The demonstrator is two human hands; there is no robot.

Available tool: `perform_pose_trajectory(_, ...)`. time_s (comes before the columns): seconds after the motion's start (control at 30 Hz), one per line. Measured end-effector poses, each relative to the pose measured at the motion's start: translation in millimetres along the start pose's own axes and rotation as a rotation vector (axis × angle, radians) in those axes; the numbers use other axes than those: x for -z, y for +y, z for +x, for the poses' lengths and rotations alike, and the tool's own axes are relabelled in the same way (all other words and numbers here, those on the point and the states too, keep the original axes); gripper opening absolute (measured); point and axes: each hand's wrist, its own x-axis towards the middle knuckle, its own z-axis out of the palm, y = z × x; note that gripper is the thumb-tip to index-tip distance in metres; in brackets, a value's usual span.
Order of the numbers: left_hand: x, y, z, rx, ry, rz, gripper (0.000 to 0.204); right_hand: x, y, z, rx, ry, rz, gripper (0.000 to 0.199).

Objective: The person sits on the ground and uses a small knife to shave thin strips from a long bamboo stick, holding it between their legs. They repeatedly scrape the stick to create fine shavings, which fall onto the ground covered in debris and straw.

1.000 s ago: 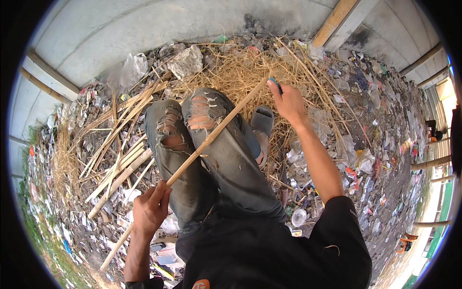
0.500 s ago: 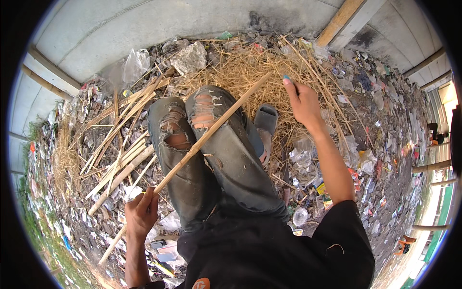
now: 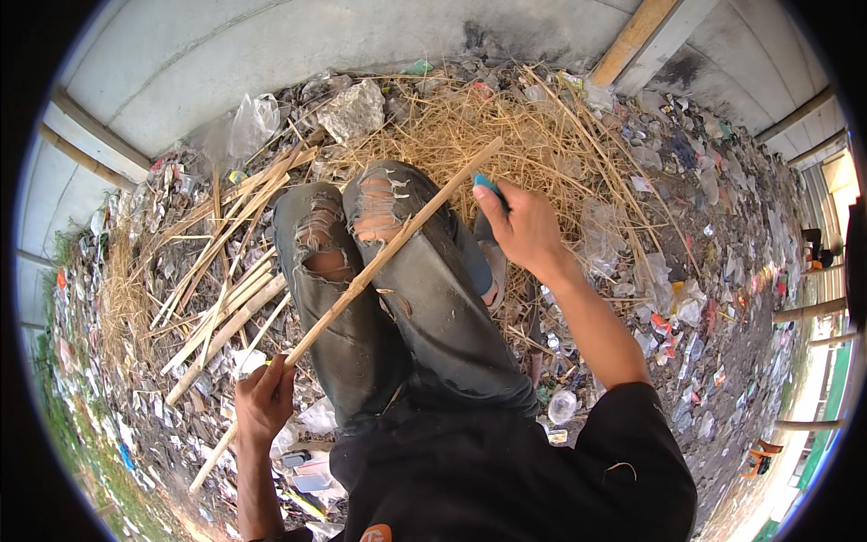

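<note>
Across both knees lies a long bamboo stick [image 3: 379, 262], gripped near its lower end by the left hand [image 3: 264, 402], fingers wrapped shut. At the upper end the right hand [image 3: 522, 226] pinches a small blue-handled tool [image 3: 489, 187], probably a blade. A slip there could drive it toward the ripped jeans [image 3: 397, 298]. Beyond the hands, straw [image 3: 506, 126], split bamboo strips [image 3: 226, 298] and litter cover the ground below a concrete wall [image 3: 271, 45].

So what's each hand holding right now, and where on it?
The left hand grips the long bamboo stick near its lower end, a short length sticking out below. The right hand holds a small blue-handled tool by its handle; its working end is hidden.
</note>
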Motion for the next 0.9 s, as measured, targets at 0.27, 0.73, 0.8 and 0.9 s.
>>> perform_pose_trajectory(0.27, 7, 9, 14, -0.041, 0.016, 0.094, 0.026, 4, 18, 33, -0.102, 0.001, -0.167, 0.073)
perform_pose_trajectory(0.73, 16, -3, 2, -0.006, 0.019, 0.107, 0.023, 3, 10, 14, 0.001, 0.003, -0.070, 0.068)
perform_pose_trajectory(0.8, 18, -6, 4, -0.021, 0.019, 0.112, 0.022, -17, -6, -3, 0.130, -0.073, -0.179, 0.068)
perform_pose_trajectory(0.9, 23, 7, 6, -0.050, -0.011, 0.144, 0.023, -2, 27, 33, 0.042, 0.016, -0.257, 0.071)
